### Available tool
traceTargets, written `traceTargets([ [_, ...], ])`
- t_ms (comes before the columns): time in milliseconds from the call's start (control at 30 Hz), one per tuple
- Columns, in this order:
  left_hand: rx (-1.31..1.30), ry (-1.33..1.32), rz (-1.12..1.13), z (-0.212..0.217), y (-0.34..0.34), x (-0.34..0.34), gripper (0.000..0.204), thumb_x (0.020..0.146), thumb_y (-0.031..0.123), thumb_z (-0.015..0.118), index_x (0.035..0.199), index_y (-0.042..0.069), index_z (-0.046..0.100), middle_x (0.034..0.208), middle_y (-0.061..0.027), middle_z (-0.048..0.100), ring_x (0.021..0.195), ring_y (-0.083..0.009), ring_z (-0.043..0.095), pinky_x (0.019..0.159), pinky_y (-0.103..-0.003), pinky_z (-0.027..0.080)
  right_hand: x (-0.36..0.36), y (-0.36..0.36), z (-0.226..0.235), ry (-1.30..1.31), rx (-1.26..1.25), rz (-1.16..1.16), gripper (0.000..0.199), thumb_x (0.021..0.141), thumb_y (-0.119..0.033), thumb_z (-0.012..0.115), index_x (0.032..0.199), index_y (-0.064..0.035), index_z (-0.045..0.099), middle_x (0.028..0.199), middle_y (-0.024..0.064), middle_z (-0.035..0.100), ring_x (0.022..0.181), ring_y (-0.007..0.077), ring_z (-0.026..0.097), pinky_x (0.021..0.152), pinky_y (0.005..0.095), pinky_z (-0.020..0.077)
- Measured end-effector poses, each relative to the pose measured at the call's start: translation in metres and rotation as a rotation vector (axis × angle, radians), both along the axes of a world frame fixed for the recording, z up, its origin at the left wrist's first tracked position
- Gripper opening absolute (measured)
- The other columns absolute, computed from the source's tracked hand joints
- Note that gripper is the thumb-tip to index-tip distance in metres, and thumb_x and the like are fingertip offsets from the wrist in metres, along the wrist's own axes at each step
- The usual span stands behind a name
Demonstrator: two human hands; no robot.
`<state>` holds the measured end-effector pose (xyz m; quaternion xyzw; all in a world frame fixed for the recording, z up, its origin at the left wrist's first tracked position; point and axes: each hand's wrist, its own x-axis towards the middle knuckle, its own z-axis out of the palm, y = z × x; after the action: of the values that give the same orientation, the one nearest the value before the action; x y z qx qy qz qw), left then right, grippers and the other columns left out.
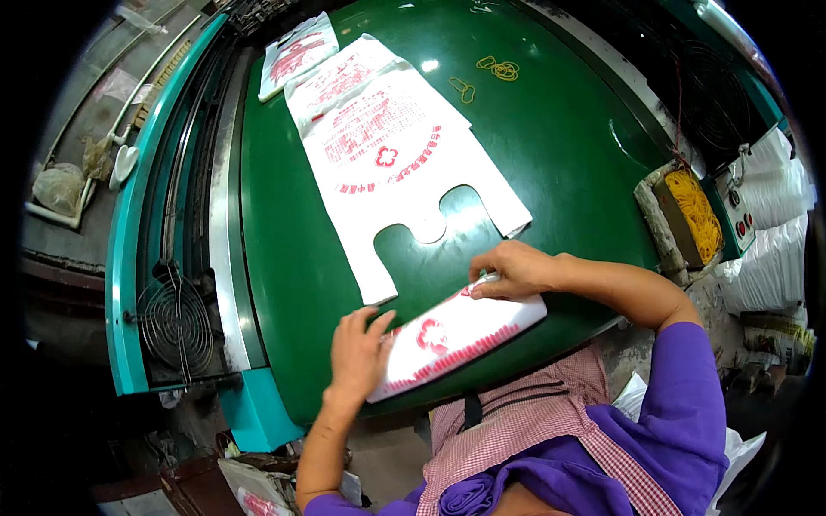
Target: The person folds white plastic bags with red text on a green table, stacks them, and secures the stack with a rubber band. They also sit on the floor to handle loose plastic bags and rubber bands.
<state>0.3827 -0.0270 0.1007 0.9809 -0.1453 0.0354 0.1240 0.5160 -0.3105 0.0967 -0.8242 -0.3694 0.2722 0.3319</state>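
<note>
A folded bundle of white plastic bags [460, 335] with red print lies near the front edge of the green belt. On its upper right edge my right hand [514, 268] is closed, fingers and thumb gripping the plastic. My left hand [357, 351] is at the bundle's left end, fingers extended and apart from the thumb, touching its edge. Beyond my hands, a flat stack of white T-shirt bags [387, 155] lies with its cut-out handles toward me. Behind it, another white printed bag stack [297, 53] lies at the far left.
Several yellow rubber bands [502, 69] lie on the green belt [559, 172]. At the right, a box of yellow rubber bands [693, 215] stands beside a control panel [736, 215] with red buttons. White bag piles [766, 267] are farther right. A teal machine frame [125, 284] runs along the left.
</note>
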Motion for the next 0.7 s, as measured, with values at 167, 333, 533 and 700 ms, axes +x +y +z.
traceTargets([
  [167,-0.312,0.309,-0.054,-0.018,-0.047,0.013,0.075,0.065,0.034,0.078,0.127,0.004,0.049,0.106,-0.0129,0.054,0.097,-0.0303,0.051,0.085,-0.037,0.043,0.15,0.013,-0.022,-0.296,0.347,-0.386,0.035,0.077,-0.025,0.069,0.105,-0.0039,0.065,0.093,0.0167,0.067,0.078,0.0238,0.064,0.068,0.0336,0.0499],
  [333,-0.497,0.734,-0.08,-0.004,-0.058,0.0,0.051,0.071,0.027,0.074,0.112,0.004,0.056,0.096,-0.0148,0.055,0.087,-0.033,0.056,0.077,-0.038,0.047,0.262,0.003,-0.055,-0.467,-0.156,-0.838,0.024,0.08,-0.014,0.061,0.1,-0.0025,0.065,0.112,0.0192,0.055,0.105,0.0347,0.055,0.085,0.0426,0.0474],
  [533,-1.087,0.531,0.279,-0.021,-0.054,-0.048,0.036,0.083,0.027,0.066,0.1,-0.003,0.057,0.089,-0.0087,0.061,0.086,-0.0168,0.058,0.075,-0.033,0.048,0.232,-0.025,-0.056,-0.281,0.5,-1.043,0.016,0.082,-0.012,0.057,0.092,-0.0004,0.059,0.093,0.018,0.063,0.083,0.0337,0.062,0.071,0.0407,0.051],
  [700,-1.74,0.269,0.331,-0.034,-0.089,0.021,0.041,0.097,0.026,0.045,0.13,0.003,0.04,0.116,-0.0103,0.055,0.103,-0.0205,0.055,0.088,-0.034,0.046,0.054,-0.001,-0.031,-0.205,0.623,-0.328,0.02,0.083,-0.011,0.058,0.102,-0.0047,0.059,0.092,0.0151,0.061,0.082,0.028,0.061,0.071,0.0349,0.0479],
])
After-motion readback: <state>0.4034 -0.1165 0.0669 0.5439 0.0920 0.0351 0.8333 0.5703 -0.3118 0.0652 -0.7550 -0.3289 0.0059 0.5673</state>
